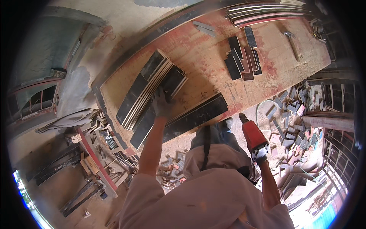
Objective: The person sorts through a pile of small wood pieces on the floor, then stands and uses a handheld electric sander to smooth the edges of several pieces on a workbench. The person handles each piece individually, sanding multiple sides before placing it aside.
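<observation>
My left hand (162, 104), in a dark glove, rests over the black-faced boards (146, 89) fanned in a stack on the left of the workbench. Its fingers look spread out on the top faces, not wrapped round a board. At the bench's near edge, just right of this hand, lies a long black board (198, 115). My right hand (260, 154), in a light glove, grips a red power tool (254, 134) off the bench's front edge. The tool's dark, narrow nose points away from me toward the bench; its exact kind is unclear.
On the workbench (206, 49) lie short dark strips (244, 57), a hammer (292, 45), two grey pieces (204, 28) and long strips (270, 14) at the far edge. A pale hose (258, 111) loops near offcuts (293, 129) on the floor. A red beam (97, 162) stands lower left.
</observation>
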The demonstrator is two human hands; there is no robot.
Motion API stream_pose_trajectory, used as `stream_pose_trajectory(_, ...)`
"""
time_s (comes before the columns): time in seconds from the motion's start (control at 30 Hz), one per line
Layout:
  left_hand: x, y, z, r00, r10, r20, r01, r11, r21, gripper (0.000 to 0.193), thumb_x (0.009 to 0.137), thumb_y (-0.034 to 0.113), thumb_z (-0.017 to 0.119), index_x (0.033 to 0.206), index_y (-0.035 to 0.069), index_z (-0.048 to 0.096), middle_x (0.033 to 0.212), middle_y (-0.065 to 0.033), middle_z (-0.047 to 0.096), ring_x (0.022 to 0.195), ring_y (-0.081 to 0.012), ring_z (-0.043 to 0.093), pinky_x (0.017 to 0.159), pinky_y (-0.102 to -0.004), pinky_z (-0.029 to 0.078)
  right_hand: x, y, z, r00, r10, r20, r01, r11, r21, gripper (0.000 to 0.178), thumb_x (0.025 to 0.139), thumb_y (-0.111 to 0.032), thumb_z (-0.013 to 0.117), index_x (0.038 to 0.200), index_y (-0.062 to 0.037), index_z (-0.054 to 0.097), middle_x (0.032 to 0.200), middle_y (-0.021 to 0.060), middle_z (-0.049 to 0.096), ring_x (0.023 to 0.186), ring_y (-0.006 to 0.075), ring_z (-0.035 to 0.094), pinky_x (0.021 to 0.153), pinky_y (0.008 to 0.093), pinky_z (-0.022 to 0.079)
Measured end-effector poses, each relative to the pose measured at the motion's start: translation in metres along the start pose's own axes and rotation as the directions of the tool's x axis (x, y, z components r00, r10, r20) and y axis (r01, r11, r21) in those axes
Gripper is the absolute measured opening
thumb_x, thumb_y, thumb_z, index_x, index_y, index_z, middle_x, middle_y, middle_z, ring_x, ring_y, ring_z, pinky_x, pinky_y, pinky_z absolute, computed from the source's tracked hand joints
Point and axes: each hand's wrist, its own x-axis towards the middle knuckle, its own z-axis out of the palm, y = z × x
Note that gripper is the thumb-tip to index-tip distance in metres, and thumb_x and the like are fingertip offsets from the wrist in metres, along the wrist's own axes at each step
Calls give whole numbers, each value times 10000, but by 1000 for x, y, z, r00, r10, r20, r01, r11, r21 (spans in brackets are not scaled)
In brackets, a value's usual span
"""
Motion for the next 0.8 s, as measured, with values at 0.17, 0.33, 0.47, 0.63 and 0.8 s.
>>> stream_pose_trajectory(0.17, 29, -4, 29, 996, -55, 72, 43, 986, 162, 1065, 694, 433, 847, 1569, 110, 334, 1524, -194, 393, 1401, -420, 370, 1108, -578, 378, -14, -2, 3, 997, 67, 42, -62, 992, -113, 628, 819, -372, 733, 1363, -116, 552, 1337, 75, 602, 1174, 216, 598, 1032, 387, 476)
stream_pose_trajectory(0.33, 19, 7, 35, 998, 62, -21, -61, 997, 55, 991, 740, 381, 836, 1566, 132, 350, 1525, -160, 397, 1405, -406, 366, 1112, -561, 381, -19, -8, 10, 991, 106, 80, -92, 983, -160, 633, 816, -412, 729, 1359, -135, 559, 1339, 72, 600, 1171, 229, 597, 1041, 393, 470)
stream_pose_trajectory(0.47, 27, -1, 41, 996, 71, -54, -64, 991, 121, 881, 811, 304, 779, 1565, 138, 355, 1498, -156, 425, 1379, -402, 396, 1096, -563, 386, -20, -12, 14, 989, 111, 96, -91, 978, -190, 637, 815, -445, 727, 1356, -150, 565, 1340, 69, 598, 1169, 239, 596, 1048, 398, 466)
stream_pose_trajectory(0.63, 36, -18, 51, 992, 120, -50, -114, 989, 97, 778, 844, 246, 728, 1542, 136, 402, 1472, -145, 464, 1351, -389, 427, 1079, -566, 396, -20, -19, 15, 991, 97, 95, -75, 975, -210, 644, 812, -485, 724, 1352, -168, 573, 1342, 65, 596, 1166, 252, 595, 1056, 404, 460)
stream_pose_trajectory(0.8, 31, 76, 58, 877, 433, -207, -453, 890, -56, 608, 875, 173, 636, 1453, 44, 497, 1398, -180, 524, 1257, -390, 510, 1052, -497, 429, -25, -26, 16, 989, 121, 83, -100, 969, -226, 651, 810, -526, 720, 1348, -187, 581, 1344, 62, 594, 1163, 265, 593, 1065, 410, 455)
